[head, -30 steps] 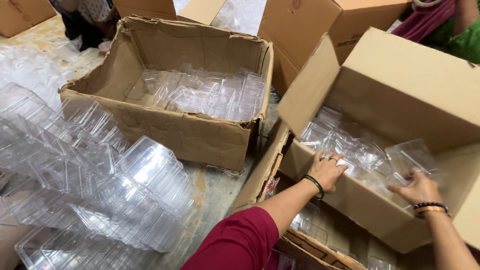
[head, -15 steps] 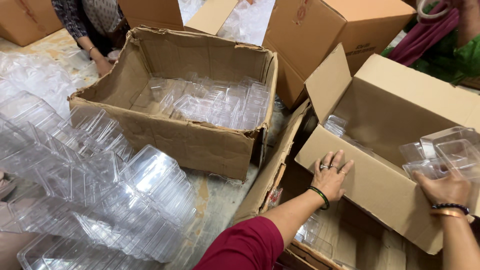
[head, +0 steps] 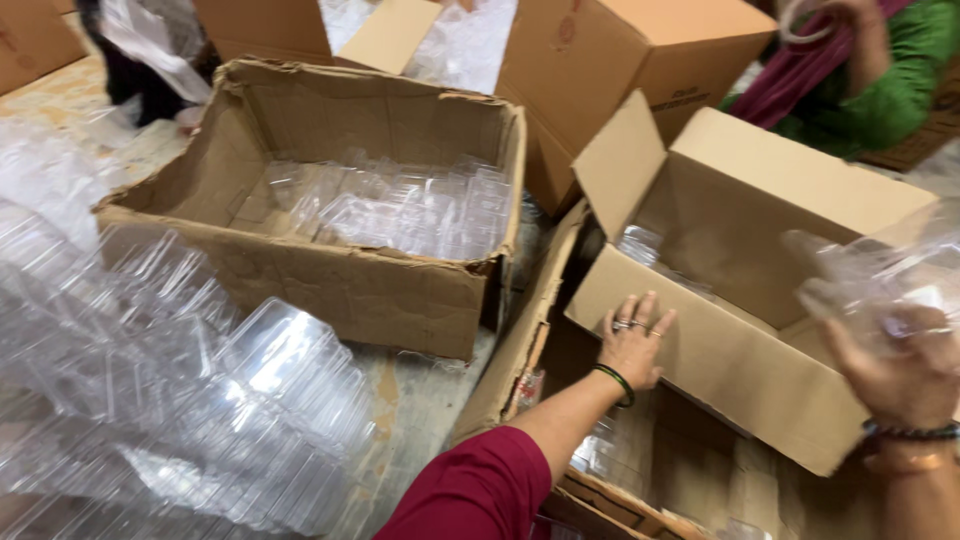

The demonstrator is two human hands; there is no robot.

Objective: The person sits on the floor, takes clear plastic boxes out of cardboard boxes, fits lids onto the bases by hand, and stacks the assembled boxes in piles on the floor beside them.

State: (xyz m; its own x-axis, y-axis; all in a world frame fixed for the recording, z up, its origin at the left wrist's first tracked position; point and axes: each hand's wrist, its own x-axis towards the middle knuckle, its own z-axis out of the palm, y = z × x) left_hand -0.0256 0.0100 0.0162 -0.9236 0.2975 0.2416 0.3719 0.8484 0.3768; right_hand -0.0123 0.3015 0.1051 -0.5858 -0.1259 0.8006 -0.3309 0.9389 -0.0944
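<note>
My left hand (head: 633, 342) lies flat, fingers spread, against the near wall of a tilted cardboard box (head: 720, 350). It holds nothing. My right hand (head: 895, 370) is raised at the right edge, gripping a stack of clear plastic clamshell containers (head: 880, 275), blurred by motion. A few more clear containers (head: 640, 243) show deep inside the tilted box.
A big open cardboard box (head: 330, 285) at centre left holds clear containers. A large heap of clear containers (head: 180, 400) covers the floor at left. Closed cartons (head: 640, 70) stand behind. A person in green and magenta (head: 860, 75) is at top right, another person at top left.
My right hand has lifted a stack of clear containers out of the tilted box and up to the right. My left hand has slid from the box's opening onto its near wall.
</note>
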